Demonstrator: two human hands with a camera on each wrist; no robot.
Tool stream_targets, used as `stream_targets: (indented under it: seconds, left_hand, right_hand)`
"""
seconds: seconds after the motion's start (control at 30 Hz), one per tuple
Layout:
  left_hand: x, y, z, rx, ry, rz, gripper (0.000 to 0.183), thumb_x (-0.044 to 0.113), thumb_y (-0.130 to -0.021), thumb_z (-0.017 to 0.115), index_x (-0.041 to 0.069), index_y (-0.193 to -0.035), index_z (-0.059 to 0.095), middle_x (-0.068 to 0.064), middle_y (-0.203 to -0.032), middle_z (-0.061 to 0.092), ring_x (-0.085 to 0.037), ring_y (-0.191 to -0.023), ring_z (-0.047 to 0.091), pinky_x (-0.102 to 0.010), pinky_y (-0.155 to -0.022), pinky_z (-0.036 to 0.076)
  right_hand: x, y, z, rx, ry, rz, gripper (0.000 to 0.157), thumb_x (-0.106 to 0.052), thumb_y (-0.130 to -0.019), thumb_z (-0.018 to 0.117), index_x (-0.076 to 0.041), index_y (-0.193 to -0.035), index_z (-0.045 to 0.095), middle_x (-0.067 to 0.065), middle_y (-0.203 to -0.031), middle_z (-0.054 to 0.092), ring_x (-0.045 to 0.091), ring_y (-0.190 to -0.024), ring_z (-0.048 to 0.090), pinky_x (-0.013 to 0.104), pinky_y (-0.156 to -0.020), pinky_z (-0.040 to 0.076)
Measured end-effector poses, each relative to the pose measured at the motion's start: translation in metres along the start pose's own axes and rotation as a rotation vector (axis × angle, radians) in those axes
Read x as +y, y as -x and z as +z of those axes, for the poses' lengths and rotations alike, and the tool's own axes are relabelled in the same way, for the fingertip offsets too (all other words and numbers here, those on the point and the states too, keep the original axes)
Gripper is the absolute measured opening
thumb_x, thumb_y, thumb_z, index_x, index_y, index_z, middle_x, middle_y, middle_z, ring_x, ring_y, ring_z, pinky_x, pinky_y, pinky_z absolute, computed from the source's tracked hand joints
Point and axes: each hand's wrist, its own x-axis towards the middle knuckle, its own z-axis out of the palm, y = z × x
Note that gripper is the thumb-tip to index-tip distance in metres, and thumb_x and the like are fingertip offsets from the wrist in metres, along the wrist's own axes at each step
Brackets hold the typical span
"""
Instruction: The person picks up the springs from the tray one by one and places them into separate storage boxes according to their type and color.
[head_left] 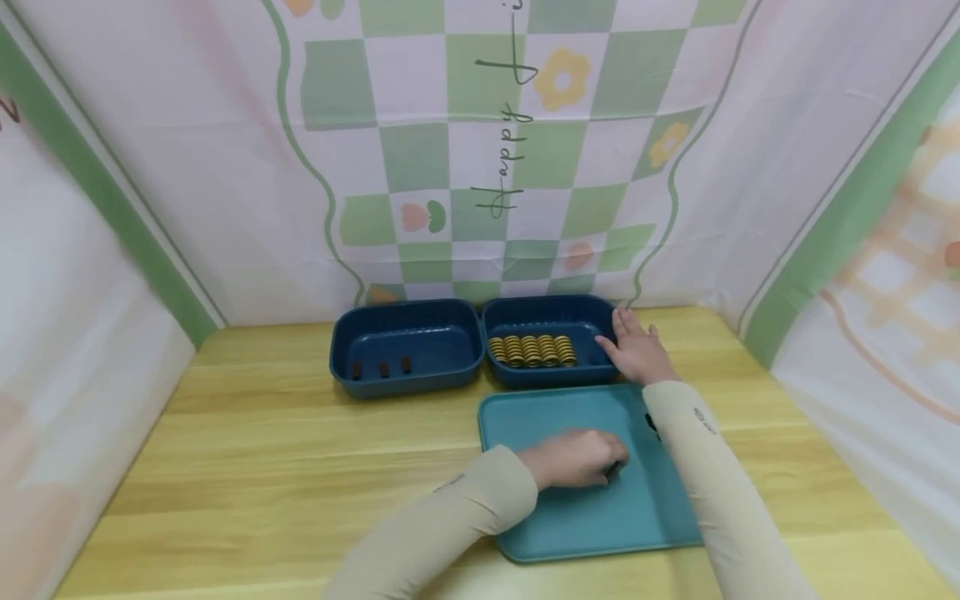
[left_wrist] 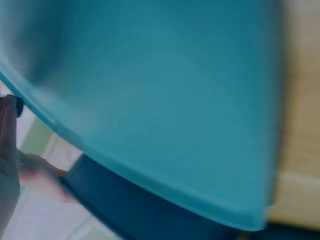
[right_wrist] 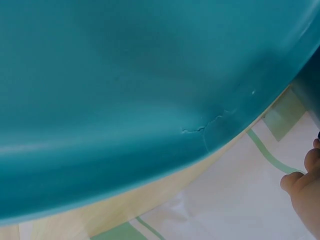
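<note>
My left hand (head_left: 576,458) is curled over the teal tray (head_left: 570,525), with a small dark piece (head_left: 614,470) at its fingertips; its kind is mostly hidden by the fingers. My right hand (head_left: 639,350) lies at the right end of the right dark-blue bin (head_left: 551,382), its fingers extended at the rim and the thumb toward the inside. Gold coin-like discs (head_left: 531,351) stand in several short rows inside that bin. To its left, another dark-blue bin (head_left: 408,386) holds three small dark-brown pieces (head_left: 383,369). Both wrist views show mainly the tray's surface.
The two bins stand side by side at the back of the wooden table (head_left: 300,500), close to the printed cloth backdrop (head_left: 487,167). The tray lies in front of the right bin. My right sleeve (head_left: 720,467) crosses over the tray's right side.
</note>
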Motion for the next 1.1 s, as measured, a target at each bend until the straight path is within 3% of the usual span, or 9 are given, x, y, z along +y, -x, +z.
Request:
stream_targets:
  seconds: [0.27,0.37,0.67,0.77,0.87,0.93,1.1]
  left_hand:
    - [-0.034,0.033,-0.004,0.305,0.286,-0.144,0.029,0.017,-0.081,0.075,0.010,-0.108,0.067,0.002,-0.104,0.066,-0.002,-0.095,0.060,-0.006,-0.082,0.042]
    - [-0.048,0.047,-0.008,0.380,0.365,-0.216,0.030,0.016,-0.081,0.075,0.008,-0.108,0.067,-0.001,-0.104,0.066,-0.005,-0.094,0.062,-0.007,-0.081,0.042]
    - [-0.104,0.097,-0.027,0.569,0.432,-0.452,0.030,0.010,-0.083,0.072,0.001,-0.110,0.064,-0.007,-0.104,0.063,-0.018,-0.094,0.062,-0.023,-0.082,0.050]
    - [-0.125,0.114,-0.036,0.634,0.414,-0.543,0.030,0.008,-0.082,0.073,0.000,-0.109,0.064,-0.010,-0.104,0.063,-0.021,-0.094,0.063,-0.028,-0.082,0.051]
    - [-0.143,0.131,-0.042,0.644,0.363,-0.670,0.029,0.005,-0.081,0.073,0.000,-0.108,0.064,-0.011,-0.105,0.063,-0.023,-0.095,0.063,-0.033,-0.082,0.052]
    - [-0.152,0.140,-0.044,0.614,0.324,-0.753,0.028,0.004,-0.081,0.073,0.001,-0.108,0.065,-0.012,-0.105,0.063,-0.023,-0.095,0.062,-0.035,-0.082,0.052]
    - [-0.165,0.153,-0.040,0.444,0.281,-0.865,0.014,0.002,-0.081,0.072,0.003,-0.095,0.067,-0.010,-0.094,0.063,-0.024,-0.088,0.061,-0.035,-0.076,0.052]
  right_hand:
    - [0.001,0.000,-0.001,0.007,0.001,0.008,0.078,-0.051,-0.100,0.024,0.009,-0.147,0.007,0.029,-0.153,0.005,0.041,-0.141,0.002,0.061,-0.109,0.000]
    - [0.001,-0.001,-0.001,0.002,0.002,0.011,0.080,-0.053,-0.100,0.023,0.009,-0.147,0.007,0.029,-0.153,0.005,0.041,-0.141,0.003,0.061,-0.109,0.000]
    - [0.000,-0.002,-0.003,-0.020,-0.006,0.000,0.079,-0.053,-0.100,0.021,0.009,-0.147,0.006,0.028,-0.153,0.003,0.042,-0.140,0.000,0.061,-0.109,-0.001]
    - [0.000,-0.002,-0.003,-0.020,-0.001,0.003,0.079,-0.053,-0.100,0.022,0.009,-0.147,0.006,0.028,-0.153,0.003,0.041,-0.141,0.000,0.061,-0.109,-0.001]
    - [0.000,-0.002,-0.004,-0.020,0.003,0.005,0.080,-0.053,-0.100,0.022,0.009,-0.147,0.006,0.028,-0.153,0.003,0.041,-0.141,0.001,0.061,-0.109,-0.001]
    - [0.000,-0.002,-0.003,-0.020,0.003,0.004,0.080,-0.054,-0.099,0.022,0.009,-0.147,0.006,0.028,-0.153,0.003,0.042,-0.140,0.002,0.061,-0.109,-0.001]
    - [0.001,-0.001,0.002,-0.013,-0.009,-0.001,0.082,-0.056,-0.099,0.021,0.009,-0.147,0.006,0.028,-0.153,0.003,0.041,-0.141,0.001,0.062,-0.108,-0.002]
